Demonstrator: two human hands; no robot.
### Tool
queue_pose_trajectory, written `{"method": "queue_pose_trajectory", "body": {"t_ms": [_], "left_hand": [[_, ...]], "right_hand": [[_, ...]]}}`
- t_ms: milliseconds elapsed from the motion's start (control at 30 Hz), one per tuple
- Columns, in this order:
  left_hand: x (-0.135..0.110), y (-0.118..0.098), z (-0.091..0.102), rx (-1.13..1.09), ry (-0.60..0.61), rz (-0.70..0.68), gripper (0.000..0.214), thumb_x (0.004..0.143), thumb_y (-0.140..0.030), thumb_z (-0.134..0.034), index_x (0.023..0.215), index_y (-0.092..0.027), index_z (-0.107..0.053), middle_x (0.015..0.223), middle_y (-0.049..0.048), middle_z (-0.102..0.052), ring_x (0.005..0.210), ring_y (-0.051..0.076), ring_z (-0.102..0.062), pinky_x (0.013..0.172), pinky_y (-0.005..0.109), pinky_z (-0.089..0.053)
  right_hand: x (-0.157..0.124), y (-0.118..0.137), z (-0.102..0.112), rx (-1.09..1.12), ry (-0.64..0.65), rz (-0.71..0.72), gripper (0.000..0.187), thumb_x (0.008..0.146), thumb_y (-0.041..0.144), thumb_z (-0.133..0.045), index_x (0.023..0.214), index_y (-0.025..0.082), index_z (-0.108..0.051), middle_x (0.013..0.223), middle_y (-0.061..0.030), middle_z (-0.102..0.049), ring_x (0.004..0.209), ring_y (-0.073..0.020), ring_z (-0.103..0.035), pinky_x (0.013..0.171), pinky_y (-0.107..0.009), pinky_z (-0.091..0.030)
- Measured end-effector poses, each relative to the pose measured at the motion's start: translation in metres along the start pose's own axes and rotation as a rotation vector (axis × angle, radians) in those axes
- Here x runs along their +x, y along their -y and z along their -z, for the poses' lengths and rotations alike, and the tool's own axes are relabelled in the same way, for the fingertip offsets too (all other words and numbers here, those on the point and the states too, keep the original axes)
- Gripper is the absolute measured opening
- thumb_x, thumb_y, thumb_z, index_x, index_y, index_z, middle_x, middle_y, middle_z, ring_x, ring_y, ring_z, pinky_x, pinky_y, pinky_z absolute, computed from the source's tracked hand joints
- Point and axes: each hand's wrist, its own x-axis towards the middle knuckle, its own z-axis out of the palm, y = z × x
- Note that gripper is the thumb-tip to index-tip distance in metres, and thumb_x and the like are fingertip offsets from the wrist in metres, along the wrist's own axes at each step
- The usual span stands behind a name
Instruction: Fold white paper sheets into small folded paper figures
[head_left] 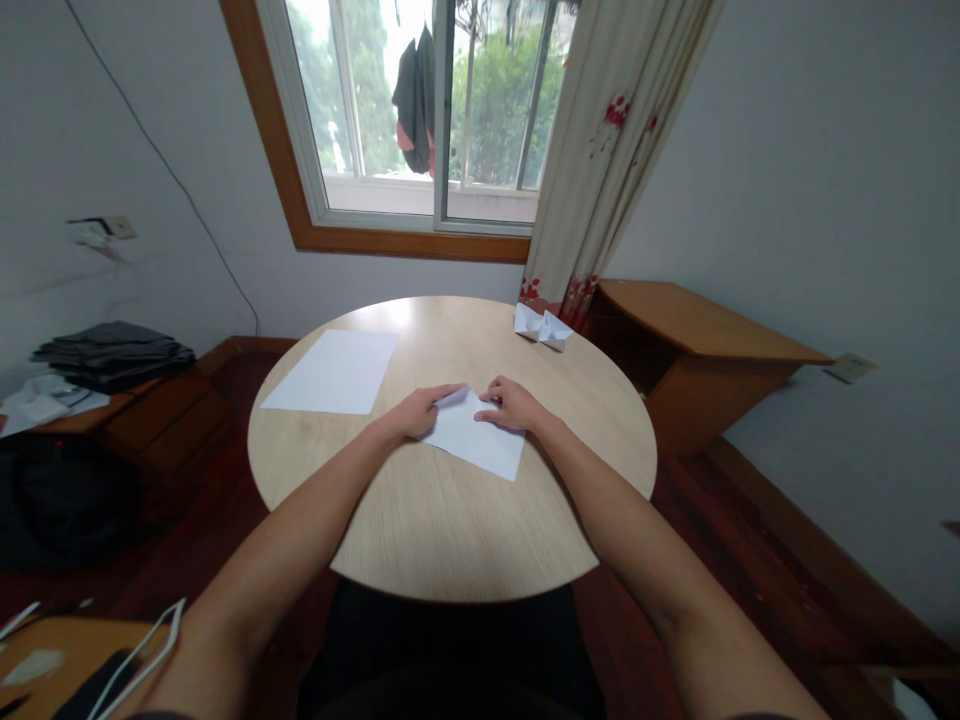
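A white sheet of paper (480, 440) lies at an angle on the round table, its top narrowing to a point between my hands. My left hand (420, 412) grips its left side, the index finger stretched along the slanted upper edge. At the right side my right hand (514, 404) holds the paper, with a bent index finger near the point and the thumb lying on the surface. Folded white paper shapes (541, 326) stand near the table's back right edge. To the left lies a flat white sheet (337, 372), touched by neither hand.
The round wooden table (450, 545) sits below a window (435, 215) with a patterned curtain (585, 150). A brown wooden desk (720, 320) stands to the right. Folded dark cloth (112, 352) rests on a low cabinet at left, with a black bag (67, 495) beside it.
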Motion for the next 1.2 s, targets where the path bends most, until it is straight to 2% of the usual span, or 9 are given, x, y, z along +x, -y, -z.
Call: {"method": "queue_pose_trajectory", "body": {"t_ms": [100, 233, 367, 600, 700, 767, 867, 967, 1200], "left_hand": [[-0.002, -0.004, 0.004, -0.082, 0.108, -0.026, 0.069, 0.067, 0.002, -0.038, 0.128, -0.024, -0.057, 0.135, -0.0005, -0.054, 0.125, 0.016, -0.05, 0.107, 0.033, -0.036], [-0.002, -0.003, 0.005, -0.104, 0.163, -0.085, 0.064, 0.063, 0.005, -0.038, 0.113, -0.023, -0.067, 0.132, 0.0009, -0.056, 0.124, 0.016, -0.051, 0.108, 0.034, -0.036], [-0.001, 0.006, 0.002, -0.056, 0.178, -0.149, 0.062, 0.062, 0.006, -0.037, 0.108, -0.02, -0.07, 0.129, 0.004, -0.058, 0.127, 0.015, -0.048, 0.11, 0.033, -0.033], [-0.005, 0.001, 0.006, -0.062, 0.219, -0.09, 0.05, 0.065, 0.0, -0.048, 0.107, -0.017, -0.07, 0.131, 0.0072, -0.057, 0.128, 0.018, -0.047, 0.106, 0.03, -0.037], [-0.006, -0.007, 0.007, -0.053, 0.201, -0.048, 0.03, 0.072, -0.016, -0.06, 0.099, -0.018, -0.072, 0.128, 0.0079, -0.06, 0.122, 0.022, -0.052, 0.1, 0.03, -0.042], [-0.004, -0.009, 0.005, -0.006, 0.146, -0.021, 0.022, 0.078, -0.026, -0.06, 0.093, -0.018, -0.073, 0.12, 0.0075, -0.065, 0.11, 0.021, -0.06, 0.096, 0.029, -0.044], [0.0, -0.009, 0.0, 0.094, 0.089, -0.093, 0.017, 0.079, -0.024, -0.06, 0.086, -0.018, -0.074, 0.11, 0.0075, -0.069, 0.102, 0.02, -0.063, 0.096, 0.031, -0.044], [0.003, -0.007, -0.002, 0.153, 0.08, -0.159, 0.019, 0.076, -0.018, -0.062, 0.092, -0.018, -0.073, 0.115, 0.0089, -0.067, 0.108, 0.021, -0.061, 0.1, 0.034, -0.042], [0.003, 0.0, -0.001, 0.175, 0.115, -0.148, 0.033, 0.077, -0.016, -0.061, 0.11, -0.02, -0.067, 0.13, 0.0083, -0.058, 0.117, 0.023, -0.056, 0.103, 0.037, -0.039]], "right_hand": [[0.0, -0.002, -0.001, 0.022, -0.025, -0.002, 0.043, 0.066, 0.043, -0.077, 0.097, 0.014, -0.072, 0.097, -0.0084, -0.059, 0.073, -0.0145, -0.056, 0.074, -0.03, -0.046], [0.0, -0.003, -0.001, 0.031, -0.03, -0.001, 0.042, 0.066, 0.038, -0.078, 0.099, 0.013, -0.07, 0.093, -0.0079, -0.058, 0.073, -0.0147, -0.056, 0.073, -0.029, -0.046], [0.0, -0.002, 0.0, 0.028, -0.048, 0.054, 0.051, 0.067, 0.036, -0.078, 0.11, 0.013, -0.067, 0.094, -0.0085, -0.057, 0.079, -0.0168, -0.056, 0.077, -0.031, -0.045], [-0.002, 0.0, -0.001, 0.081, 0.017, 0.096, 0.035, 0.076, 0.022, -0.067, 0.11, 0.012, -0.068, 0.092, -0.0075, -0.056, 0.07, -0.0131, -0.054, 0.075, -0.029, -0.046], [-0.002, 0.0, -0.002, 0.065, 0.023, 0.099, 0.034, 0.077, 0.016, -0.062, 0.111, 0.013, -0.068, 0.093, -0.0076, -0.056, 0.071, -0.0134, -0.054, 0.076, -0.03, -0.046], [-0.002, 0.001, -0.002, 0.046, 0.032, 0.105, 0.035, 0.078, 0.015, -0.061, 0.111, 0.012, -0.068, 0.094, -0.0084, -0.056, 0.073, -0.0143, -0.054, 0.077, -0.03, -0.046], [-0.001, 0.002, -0.002, 0.019, 0.046, 0.114, 0.034, 0.078, 0.016, -0.059, 0.111, 0.012, -0.068, 0.095, -0.0091, -0.056, 0.074, -0.0152, -0.055, 0.078, -0.031, -0.046], [-0.002, 0.003, -0.001, 0.011, 0.044, 0.11, 0.034, 0.079, 0.017, -0.06, 0.111, 0.014, -0.069, 0.096, -0.0088, -0.056, 0.073, -0.0149, -0.055, 0.078, -0.031, -0.046], [-0.002, 0.001, -0.001, 0.024, 0.035, 0.144, 0.033, 0.079, 0.019, -0.06, 0.111, 0.015, -0.069, 0.094, -0.0082, -0.055, 0.071, -0.0141, -0.054, 0.077, -0.03, -0.046]]}}
